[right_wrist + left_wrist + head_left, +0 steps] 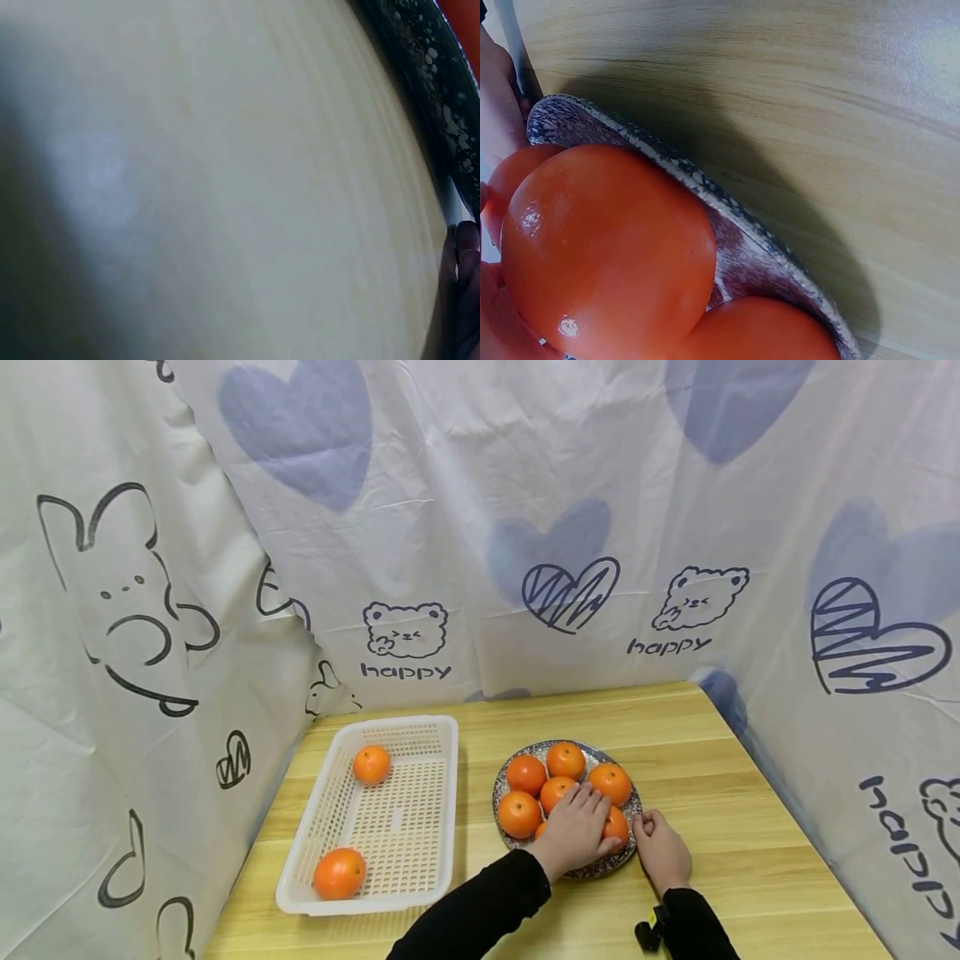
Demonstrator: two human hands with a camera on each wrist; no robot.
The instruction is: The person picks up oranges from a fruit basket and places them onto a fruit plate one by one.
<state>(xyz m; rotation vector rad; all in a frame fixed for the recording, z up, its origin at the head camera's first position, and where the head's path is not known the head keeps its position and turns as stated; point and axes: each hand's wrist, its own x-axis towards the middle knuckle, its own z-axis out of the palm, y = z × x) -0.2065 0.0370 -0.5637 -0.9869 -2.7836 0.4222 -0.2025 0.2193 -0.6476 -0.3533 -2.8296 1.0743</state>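
Observation:
A round dark speckled plate (504, 842) on the table bears several smooth orange fruits (519, 814). My left hand (576, 832) lies over the fruits at the plate's near side, fingers extended forward and the thumb beside a fruit (617, 829) at the right. In the left wrist view a large glossy fruit (607, 247) is close below, and part of the hand shows at the left edge. My right hand (663, 850) pinches the plate's right rim. The right wrist view shows its fingertips against the plate's edge (431, 82). The palm of the left hand hides what is under it.
Left of the plate, a white perforated plastic basket (452, 793) holds one fruit (371, 765) at its far end and another (340, 873) at its near left corner. Printed white cloth (480, 527) hangs behind the wooden table (735, 827) and along both sides.

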